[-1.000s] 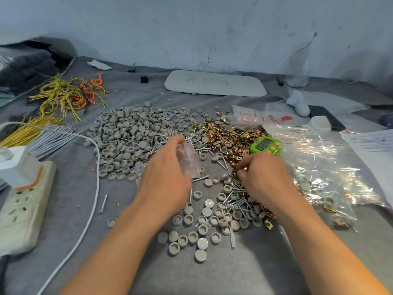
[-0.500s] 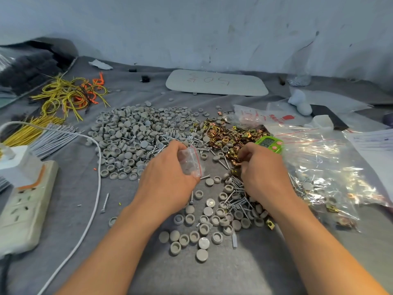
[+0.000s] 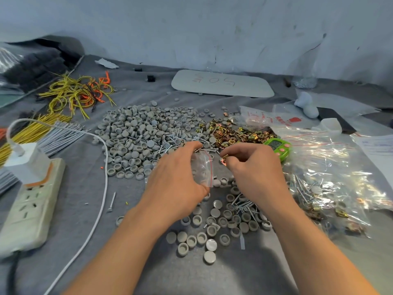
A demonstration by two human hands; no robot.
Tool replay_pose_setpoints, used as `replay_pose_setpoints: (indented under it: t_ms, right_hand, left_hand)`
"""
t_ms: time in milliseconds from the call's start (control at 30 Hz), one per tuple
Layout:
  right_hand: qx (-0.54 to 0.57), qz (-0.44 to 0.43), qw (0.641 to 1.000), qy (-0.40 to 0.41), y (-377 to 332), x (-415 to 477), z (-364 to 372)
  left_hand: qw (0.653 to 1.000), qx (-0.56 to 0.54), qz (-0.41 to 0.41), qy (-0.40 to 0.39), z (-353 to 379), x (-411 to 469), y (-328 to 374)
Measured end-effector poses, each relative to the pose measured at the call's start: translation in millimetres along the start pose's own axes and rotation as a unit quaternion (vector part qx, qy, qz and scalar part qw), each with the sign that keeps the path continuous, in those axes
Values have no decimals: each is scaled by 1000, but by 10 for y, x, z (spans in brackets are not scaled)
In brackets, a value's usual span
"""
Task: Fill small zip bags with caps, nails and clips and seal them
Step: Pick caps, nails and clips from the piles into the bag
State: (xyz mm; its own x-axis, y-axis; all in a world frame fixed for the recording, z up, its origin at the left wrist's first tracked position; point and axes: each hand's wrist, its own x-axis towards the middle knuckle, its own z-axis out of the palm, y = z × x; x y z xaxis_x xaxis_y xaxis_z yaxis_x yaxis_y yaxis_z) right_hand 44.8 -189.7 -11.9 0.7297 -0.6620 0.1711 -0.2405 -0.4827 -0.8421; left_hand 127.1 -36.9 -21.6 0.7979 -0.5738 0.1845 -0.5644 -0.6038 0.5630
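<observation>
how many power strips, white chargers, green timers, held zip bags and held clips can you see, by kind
power strip: 1
white charger: 1
green timer: 1
small zip bag, in the left hand: 1
clip showing in the right hand: 1
total: 5

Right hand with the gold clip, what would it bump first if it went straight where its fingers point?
Probably the small zip bag held by the left hand. The right hand pinches a gold clip and points left at the bag's red-striped edge. One view leaves depth unclear, so it might pass above.
</observation>
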Motion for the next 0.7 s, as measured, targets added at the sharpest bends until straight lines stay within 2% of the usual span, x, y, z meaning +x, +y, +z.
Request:
replay_pose_setpoints:
  t_ms: [333, 500, 700]
  right_hand:
    - [199, 59, 978, -33, -92, -30, 101]
    - [129, 17, 990, -48, -166, -23, 148]
    - [128, 4, 978, -164, -189, -49, 160]
  left_hand:
    - [1000, -19, 16, 0, -4, -2, 0]
    - [999, -40, 9, 3, 18, 18, 13]
    - [997, -78, 15, 23, 5, 40, -35]
